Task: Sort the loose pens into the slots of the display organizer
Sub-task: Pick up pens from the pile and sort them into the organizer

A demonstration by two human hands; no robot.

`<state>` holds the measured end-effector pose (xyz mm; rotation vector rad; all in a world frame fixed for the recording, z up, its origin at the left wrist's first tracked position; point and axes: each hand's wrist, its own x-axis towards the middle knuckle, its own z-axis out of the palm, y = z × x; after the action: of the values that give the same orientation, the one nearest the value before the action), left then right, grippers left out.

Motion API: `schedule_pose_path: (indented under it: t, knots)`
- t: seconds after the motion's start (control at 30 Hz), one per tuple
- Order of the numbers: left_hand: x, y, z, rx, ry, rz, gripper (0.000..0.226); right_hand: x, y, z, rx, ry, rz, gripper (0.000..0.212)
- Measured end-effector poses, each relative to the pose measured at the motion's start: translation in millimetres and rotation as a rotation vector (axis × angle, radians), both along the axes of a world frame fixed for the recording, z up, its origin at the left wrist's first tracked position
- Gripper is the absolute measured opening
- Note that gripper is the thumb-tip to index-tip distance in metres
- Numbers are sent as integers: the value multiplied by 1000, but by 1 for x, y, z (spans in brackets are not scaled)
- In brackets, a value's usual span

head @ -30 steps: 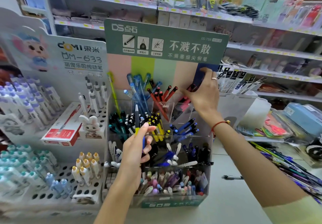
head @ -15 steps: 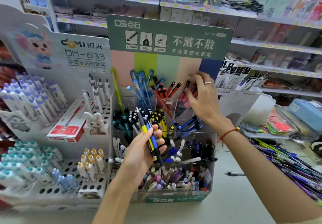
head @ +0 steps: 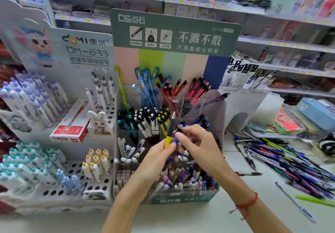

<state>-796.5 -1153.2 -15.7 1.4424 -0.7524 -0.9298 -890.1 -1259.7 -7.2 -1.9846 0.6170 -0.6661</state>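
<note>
Left hand [head: 159, 153] grips a yellow pen [head: 169, 133] upright; right hand [head: 197, 142] pinches a blue pen [head: 175, 138] beside it, before the organizer [head: 220, 160].

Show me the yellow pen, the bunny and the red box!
yellow pen [head: 168, 138], head view, on its yellow barrel above the left hand
bunny [head: 99, 122], head view, on its face
red box [head: 72, 124], head view, on its white top

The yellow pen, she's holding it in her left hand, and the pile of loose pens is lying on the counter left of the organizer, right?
Not quite. The head view shows the loose pens right of the organizer, not left. The left hand does hold the yellow pen.
</note>
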Motion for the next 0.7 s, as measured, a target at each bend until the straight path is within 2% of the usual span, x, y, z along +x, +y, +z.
schedule_pose_path:
  t: [0.13,0.27,0.37,0.5,0.63,0.7]
  knots:
    - [9,6,-9,21,90,169,26,-22,-11,6,218,-359,-272,13]
    - [23,19,-24,-20,233,293,24,-43,-40,6,43,-521,-547,11]
    - [23,20,-29,-79,367,319,23,-34,-54,1,-133,-537,-609,13]
    - [14,20,-24,-178,559,267,37,-4,-61,-16,-469,-310,-542,24]
    - [8,24,-22,-182,574,240,34,15,-63,-40,-793,13,-477,22]
    - [8,27,-22,-171,546,244,31,19,-65,-47,-887,90,-453,21]
